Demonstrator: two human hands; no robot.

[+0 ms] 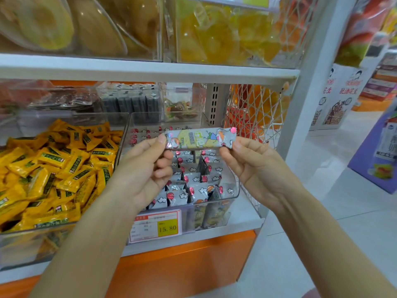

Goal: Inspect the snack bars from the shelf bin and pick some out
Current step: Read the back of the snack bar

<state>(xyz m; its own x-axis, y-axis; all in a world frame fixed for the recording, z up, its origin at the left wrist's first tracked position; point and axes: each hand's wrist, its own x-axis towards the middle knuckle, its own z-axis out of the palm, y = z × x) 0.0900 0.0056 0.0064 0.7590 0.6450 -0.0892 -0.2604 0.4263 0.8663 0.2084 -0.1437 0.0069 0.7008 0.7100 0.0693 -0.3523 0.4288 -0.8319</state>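
The left grip [144, 168] and right grip [253, 166] each pinch one end of a silver snack bar [200, 138], holding it level above the clear bin [235, 190] of like bars at the right end of the shelf [242, 214].

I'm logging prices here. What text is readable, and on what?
"15.80": yellow patch of the price tag; its other lines are unreadable.
"花生": white display box, right.
Print on the snack bar: blurred.
Labels on the yellow packets: too small.
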